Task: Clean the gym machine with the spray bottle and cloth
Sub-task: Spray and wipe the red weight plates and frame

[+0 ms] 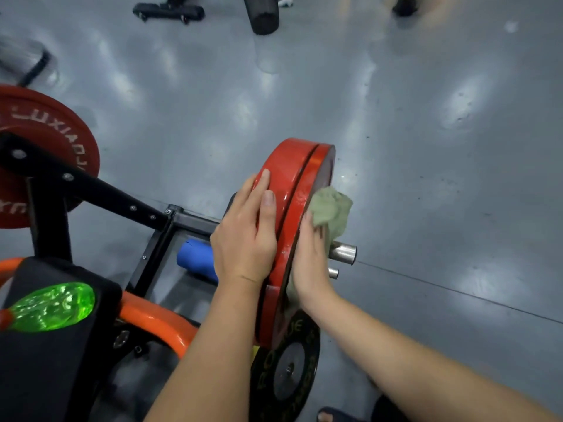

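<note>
Currently wiping: my left fingers (265, 184) rest flat on the round red weight plate (292, 166), my right fingers (308, 220) press the crumpled green cloth (332, 208); the black frame (122, 196) is probably left.

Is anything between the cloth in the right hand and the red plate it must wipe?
Nothing visible: the right hand presses the cloth straight onto the red plate. Only the steel sleeve juts out beside it.

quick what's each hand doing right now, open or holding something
Left hand: open, fingers flat on the red plate.
Right hand: open, pressing the green cloth against the plate's outer face.
</note>
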### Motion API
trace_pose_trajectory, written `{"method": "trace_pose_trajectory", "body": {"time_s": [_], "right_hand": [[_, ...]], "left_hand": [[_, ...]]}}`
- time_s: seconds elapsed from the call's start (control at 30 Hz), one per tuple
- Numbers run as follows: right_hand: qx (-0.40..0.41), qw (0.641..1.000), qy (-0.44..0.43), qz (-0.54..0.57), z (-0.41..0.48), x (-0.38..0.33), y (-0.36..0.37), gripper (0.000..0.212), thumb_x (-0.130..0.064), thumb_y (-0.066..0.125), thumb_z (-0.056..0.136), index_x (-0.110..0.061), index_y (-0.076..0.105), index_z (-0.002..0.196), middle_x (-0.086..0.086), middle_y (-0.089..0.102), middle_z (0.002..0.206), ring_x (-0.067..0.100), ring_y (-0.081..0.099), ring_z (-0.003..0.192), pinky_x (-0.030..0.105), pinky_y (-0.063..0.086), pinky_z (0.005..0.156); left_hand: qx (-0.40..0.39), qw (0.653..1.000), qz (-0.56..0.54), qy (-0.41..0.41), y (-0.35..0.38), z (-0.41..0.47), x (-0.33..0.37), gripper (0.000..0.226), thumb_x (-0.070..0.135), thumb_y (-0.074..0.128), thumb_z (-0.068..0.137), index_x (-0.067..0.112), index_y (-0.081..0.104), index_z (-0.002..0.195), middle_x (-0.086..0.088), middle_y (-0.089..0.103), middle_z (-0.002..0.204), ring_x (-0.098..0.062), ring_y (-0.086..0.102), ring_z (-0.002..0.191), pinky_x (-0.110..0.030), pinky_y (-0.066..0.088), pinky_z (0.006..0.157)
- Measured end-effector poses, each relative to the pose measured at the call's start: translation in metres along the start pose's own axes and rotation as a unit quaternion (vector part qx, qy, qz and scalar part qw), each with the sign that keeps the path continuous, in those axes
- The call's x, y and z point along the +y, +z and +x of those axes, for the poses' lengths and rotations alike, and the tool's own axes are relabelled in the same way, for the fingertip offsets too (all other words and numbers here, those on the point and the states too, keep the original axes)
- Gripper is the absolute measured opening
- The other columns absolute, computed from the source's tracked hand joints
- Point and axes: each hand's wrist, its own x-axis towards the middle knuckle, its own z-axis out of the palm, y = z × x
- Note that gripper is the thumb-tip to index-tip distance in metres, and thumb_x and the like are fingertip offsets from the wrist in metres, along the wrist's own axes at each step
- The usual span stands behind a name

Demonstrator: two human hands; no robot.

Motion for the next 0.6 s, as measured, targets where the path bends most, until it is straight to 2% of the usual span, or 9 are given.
{"method": "trace_pose_trajectory", "body": {"time_s": [0.03, 0.1, 0.2, 0.27, 0.37, 0.4, 0.43, 0.5, 0.6], "right_hand": [[0.016, 1.0, 0.021, -0.005, 0.02, -0.004, 0.005, 0.09, -0.086, 0.023, 0.087, -0.032, 0.032, 0.158, -0.013, 0.031, 0.164, 0.001, 0.024, 0.15, 0.034, 0.014, 0.126], [0.038, 0.996, 0.086, -0.002, 0.064, -0.013, 0.008, 0.11, -0.104, 0.025, 0.067, -0.035, 0.044, 0.151, -0.008, 0.045, 0.156, 0.011, 0.04, 0.145, 0.043, 0.028, 0.122], [0.002, 0.98, 0.185, 0.076, 0.142, -0.023, -0.003, 0.125, -0.106, 0.05, 0.043, -0.024, 0.059, 0.137, 0.006, 0.065, 0.134, 0.026, 0.068, 0.117, 0.048, 0.049, 0.105], [-0.017, 0.975, 0.21, 0.077, 0.168, -0.033, -0.006, 0.115, -0.096, 0.064, 0.043, -0.017, 0.066, 0.126, 0.012, 0.073, 0.117, 0.032, 0.075, 0.095, 0.049, 0.057, 0.092], [0.036, 0.989, 0.145, 0.008, 0.15, -0.054, 0.007, 0.069, -0.066, 0.058, 0.072, -0.015, 0.064, 0.118, 0.009, 0.075, 0.107, 0.028, 0.075, 0.087, 0.044, 0.06, 0.084], [0.048, 0.989, 0.136, -0.015, 0.146, -0.055, 0.01, 0.063, -0.06, 0.054, 0.076, -0.014, 0.062, 0.118, 0.009, 0.074, 0.105, 0.028, 0.074, 0.087, 0.044, 0.06, 0.084], [0.055, 0.99, 0.126, -0.026, 0.141, -0.057, 0.013, 0.065, -0.059, 0.05, 0.077, -0.013, 0.06, 0.122, 0.009, 0.073, 0.107, 0.029, 0.073, 0.089, 0.046, 0.059, 0.087], [0.085, 0.986, 0.126, -0.063, 0.137, -0.059, 0.015, 0.081, -0.065, 0.045, 0.072, -0.014, 0.054, 0.134, 0.011, 0.066, 0.122, 0.033, 0.068, 0.104, 0.052, 0.052, 0.099], [0.115, 0.982, 0.098, -0.114, 0.115, -0.07, 0.017, 0.083, -0.063, 0.039, 0.078, -0.012, 0.047, 0.142, 0.012, 0.053, 0.141, 0.032, 0.055, 0.125, 0.05, 0.04, 0.111]], "left_hand": [[0.0, 1.0, 0.0, -0.001, 0.0, 0.0, -0.001, 0.063, 0.064, 0.014, 0.098, 0.047, 0.047, 0.149, 0.021, 0.043, 0.156, -0.002, 0.042, 0.14, -0.034, 0.042, 0.103], [0.003, 1.0, 0.001, 0.0, -0.001, 0.0, 0.0, 0.064, 0.064, 0.014, 0.097, 0.047, 0.047, 0.149, 0.021, 0.043, 0.156, -0.002, 0.043, 0.14, -0.035, 0.043, 0.102], [0.001, 1.0, 0.004, -0.003, -0.001, 0.0, 0.002, 0.065, 0.065, 0.012, 0.096, 0.049, 0.046, 0.149, 0.022, 0.042, 0.157, -0.002, 0.041, 0.14, -0.035, 0.042, 0.103], [0.0, 1.0, 0.003, -0.003, -0.001, 0.0, 0.002, 0.065, 0.065, 0.011, 0.096, 0.049, 0.046, 0.149, 0.023, 0.041, 0.157, -0.001, 0.041, 0.141, -0.034, 0.041, 0.103], [0.002, 1.0, -0.007, 0.001, -0.001, -0.001, 0.002, 0.063, 0.064, 0.012, 0.098, 0.049, 0.046, 0.149, 0.022, 0.042, 0.157, 0.0, 0.041, 0.141, -0.031, 0.039, 0.102], [0.001, 1.0, -0.01, 0.002, -0.001, -0.001, 0.002, 0.063, 0.064, 0.012, 0.099, 0.048, 0.046, 0.149, 0.022, 0.042, 0.157, 0.0, 0.04, 0.141, -0.03, 0.038, 0.102], [0.001, 1.0, -0.012, 0.003, -0.001, -0.001, 0.001, 0.063, 0.064, 0.012, 0.099, 0.048, 0.046, 0.149, 0.021, 0.042, 0.157, 0.0, 0.04, 0.141, -0.029, 0.037, 0.102], [0.0, 1.0, -0.012, 0.002, -0.001, 0.0, 0.001, 0.063, 0.064, 0.012, 0.099, 0.048, 0.046, 0.149, 0.021, 0.042, 0.157, 0.0, 0.04, 0.141, -0.029, 0.038, 0.102], [-0.004, 1.0, -0.016, 0.001, -0.002, 0.0, 0.001, 0.062, 0.064, 0.013, 0.099, 0.048, 0.047, 0.148, 0.021, 0.042, 0.157, -0.001, 0.041, 0.141, -0.031, 0.041, 0.103]]}}
